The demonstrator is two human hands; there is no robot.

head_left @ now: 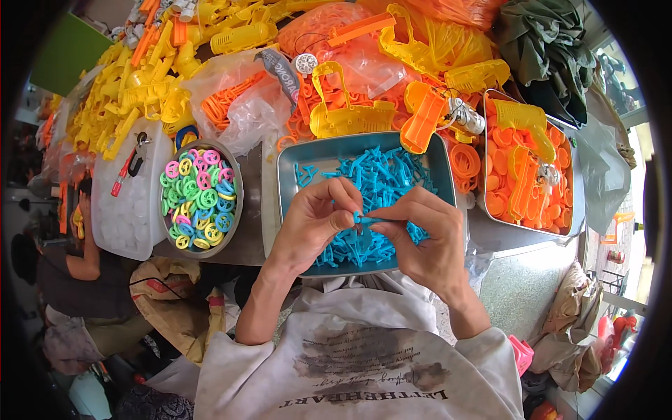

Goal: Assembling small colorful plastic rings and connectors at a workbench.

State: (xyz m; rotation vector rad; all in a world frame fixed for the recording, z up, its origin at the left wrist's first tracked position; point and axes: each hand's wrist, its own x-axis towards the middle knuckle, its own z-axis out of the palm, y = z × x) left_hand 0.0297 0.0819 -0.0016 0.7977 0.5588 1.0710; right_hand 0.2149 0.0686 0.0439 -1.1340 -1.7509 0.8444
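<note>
Both my hands meet over a metal tray (286, 168) heaped with small blue plastic parts (381, 175). Between my fingertips is one small blue plastic part (364, 219), much of it hidden by the fingers. My left hand (315, 222) pinches its left end with thumb and forefinger. On the other end, my right hand (423, 238) has the same kind of pinch. To the left of the tray stands a round metal bowl (236, 199) of small wheel-shaped rings (203, 198) in pink, green, yellow and blue.
Left of the bowl, a translucent white tub (126, 231) holds pale pieces, with a red-handled tool (126, 171) on it. Yellow toy shells (350, 115) and orange parts pile up behind. At right, another tray (570, 175) holds orange discs. A co-worker's arm (87, 245) shows at far left.
</note>
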